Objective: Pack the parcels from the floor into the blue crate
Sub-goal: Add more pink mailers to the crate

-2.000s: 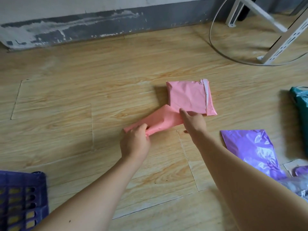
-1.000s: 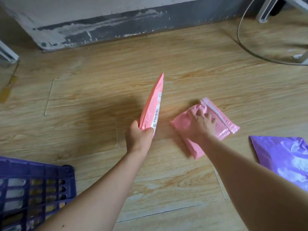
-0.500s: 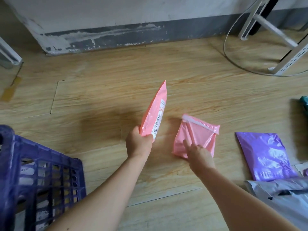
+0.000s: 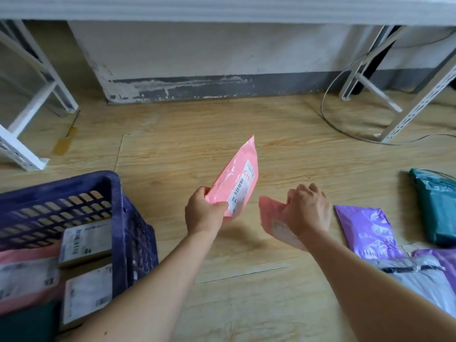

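A pink parcel [image 4: 237,178] stands tilted at the centre of the frame, its lower corner clenched in the left hand [image 4: 204,214] with the label side turned right. Gripped by an edge like this, it could likely slip upright into the crate. Just right of it, the right hand [image 4: 308,211] curls its fingers round a second pink parcel [image 4: 271,218], which seems raised off the floor [image 4: 246,304], so both can probably go in one trip. The blue crate [image 4: 118,193] sits at lower left, already holding labelled boxes [image 4: 85,240]. At the right edge a purple parcel [image 4: 365,230], a teal parcel [image 4: 436,206] and a grey parcel [image 4: 419,275] wait.
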A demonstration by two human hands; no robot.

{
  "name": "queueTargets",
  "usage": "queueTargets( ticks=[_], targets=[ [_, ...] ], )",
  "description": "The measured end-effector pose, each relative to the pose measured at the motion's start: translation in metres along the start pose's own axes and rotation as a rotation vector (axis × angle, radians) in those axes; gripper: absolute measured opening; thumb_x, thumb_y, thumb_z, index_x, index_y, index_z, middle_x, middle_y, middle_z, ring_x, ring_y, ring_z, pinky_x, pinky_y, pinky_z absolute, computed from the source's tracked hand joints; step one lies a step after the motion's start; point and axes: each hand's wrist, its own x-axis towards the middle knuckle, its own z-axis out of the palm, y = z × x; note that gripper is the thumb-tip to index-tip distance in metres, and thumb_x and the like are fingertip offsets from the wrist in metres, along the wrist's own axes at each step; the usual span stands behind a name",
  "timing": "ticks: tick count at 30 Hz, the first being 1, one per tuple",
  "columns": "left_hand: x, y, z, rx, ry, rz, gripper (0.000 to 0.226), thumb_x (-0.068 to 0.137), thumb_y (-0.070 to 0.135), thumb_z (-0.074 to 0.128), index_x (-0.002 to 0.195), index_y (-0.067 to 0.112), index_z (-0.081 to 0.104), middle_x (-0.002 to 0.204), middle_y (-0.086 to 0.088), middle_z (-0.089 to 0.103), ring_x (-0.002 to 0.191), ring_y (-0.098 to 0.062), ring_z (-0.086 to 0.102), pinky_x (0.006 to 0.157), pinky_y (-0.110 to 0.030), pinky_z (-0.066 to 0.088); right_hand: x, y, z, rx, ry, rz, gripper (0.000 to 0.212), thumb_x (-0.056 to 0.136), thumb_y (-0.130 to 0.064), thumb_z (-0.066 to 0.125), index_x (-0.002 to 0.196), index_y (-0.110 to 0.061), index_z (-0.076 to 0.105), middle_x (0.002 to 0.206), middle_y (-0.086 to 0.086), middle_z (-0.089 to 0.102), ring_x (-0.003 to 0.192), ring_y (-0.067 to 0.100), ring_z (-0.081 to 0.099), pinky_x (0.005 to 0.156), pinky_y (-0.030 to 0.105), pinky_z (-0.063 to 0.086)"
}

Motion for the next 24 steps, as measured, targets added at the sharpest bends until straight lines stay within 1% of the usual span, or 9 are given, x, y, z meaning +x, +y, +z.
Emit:
queueTargets(
  ticks=[3, 5, 7, 9, 14, 16, 18, 21, 24],
  targets=[
    [-0.017, 0.016, -0.033, -0.015, 0.006, 0.024, 0.017, 0.072, 0.010, 0.068, 0.088, 0.014, 0.062, 0.085, 0.000, 0.065, 0.080, -0.025, 0.060, 0.065, -0.025, 0.043, -0.012, -0.007, -0.030, 0.036, -0.046, 0.150, 0.063, 0.082, -0.070, 0.039, 0.092, -0.012, 0.063, 0.093, 0.007, 0.066, 0.093, 0.029, 0.060, 0.069, 0.031, 0.038],
    [-0.027, 0.026, -0.056, -0.016, 0.017, 0.041, 0.015, 0.073, 0.014, 0.069, 0.086, 0.018, 0.063, 0.085, -0.001, 0.068, 0.081, -0.025, 0.064, 0.072, -0.029, 0.052, -0.024, -0.014, -0.044, 0.050, -0.074, 0.210, 0.057, 0.087, -0.064, 0.042, 0.097, -0.011, 0.060, 0.094, 0.009, 0.066, 0.091, 0.030, 0.063, 0.066, 0.030, 0.037],
    [-0.038, 0.034, -0.081, -0.023, 0.035, 0.068, 0.021, 0.075, 0.018, 0.067, 0.095, 0.021, 0.067, 0.091, -0.003, 0.071, 0.084, -0.027, 0.068, 0.079, -0.038, 0.057, -0.037, -0.021, -0.060, 0.105, -0.087, 0.232, 0.045, 0.092, -0.050, 0.042, 0.104, -0.008, 0.057, 0.103, 0.013, 0.066, 0.098, 0.032, 0.062, 0.069, 0.031, 0.036],
    [-0.048, 0.040, -0.105, -0.039, 0.051, 0.096, 0.030, 0.078, 0.021, 0.062, 0.108, 0.023, 0.066, 0.093, -0.003, 0.072, 0.083, -0.030, 0.069, 0.081, -0.042, 0.057, -0.052, -0.031, -0.079, 0.179, -0.098, 0.236, 0.037, 0.094, -0.036, 0.041, 0.108, -0.005, 0.055, 0.110, 0.017, 0.063, 0.103, 0.035, 0.060, 0.072, 0.032, 0.035],
    [-0.077, 0.057, -0.158, 0.028, 0.122, 0.173, 0.029, 0.095, 0.031, 0.047, 0.116, 0.011, 0.050, 0.105, -0.010, 0.065, 0.084, -0.034, 0.069, 0.078, -0.046, 0.057, -0.085, -0.045, -0.127, 0.235, -0.041, 0.188, 0.039, 0.096, -0.034, 0.038, 0.111, -0.001, 0.052, 0.112, 0.022, 0.062, 0.106, 0.039, 0.058, 0.075, 0.035, 0.037],
    [-0.088, 0.059, -0.173, 0.084, 0.179, 0.196, 0.037, 0.099, 0.032, 0.039, 0.127, 0.007, 0.043, 0.117, -0.013, 0.061, 0.095, -0.034, 0.066, 0.081, -0.038, 0.053, -0.094, -0.049, -0.142, 0.280, -0.015, 0.194, 0.044, 0.096, -0.037, 0.036, 0.112, 0.000, 0.053, 0.113, 0.024, 0.061, 0.107, 0.041, 0.057, 0.081, 0.037, 0.041],
    [-0.100, 0.060, -0.187, 0.128, 0.249, 0.206, 0.040, 0.101, 0.028, 0.036, 0.132, 0.002, 0.039, 0.121, -0.016, 0.057, 0.108, -0.035, 0.059, 0.077, -0.033, 0.043, -0.102, -0.055, -0.151, 0.305, 0.019, 0.182, 0.046, 0.096, -0.040, 0.036, 0.110, 0.000, 0.054, 0.112, 0.025, 0.062, 0.105, 0.041, 0.058, 0.079, 0.036, 0.041],
    [-0.107, 0.057, -0.204, 0.087, 0.299, 0.212, 0.039, 0.101, 0.026, 0.038, 0.130, 0.001, 0.042, 0.124, -0.020, 0.057, 0.113, -0.036, 0.055, 0.085, -0.039, 0.043, -0.106, -0.068, -0.154, 0.338, 0.040, 0.179, 0.047, 0.096, -0.044, 0.038, 0.109, -0.002, 0.055, 0.110, 0.022, 0.063, 0.103, 0.038, 0.059, 0.073, 0.033, 0.036],
    [-0.105, 0.051, -0.217, 0.059, 0.316, 0.193, 0.035, 0.100, 0.026, 0.041, 0.126, 0.005, 0.049, 0.117, -0.014, 0.061, 0.104, -0.031, 0.058, 0.077, -0.031, 0.043, -0.101, -0.087, -0.154, 0.395, 0.045, 0.168, 0.032, 0.096, -0.029, 0.035, 0.107, -0.004, 0.051, 0.102, 0.021, 0.063, 0.094, 0.037, 0.060, 0.071, 0.034, 0.037]
  ],
)
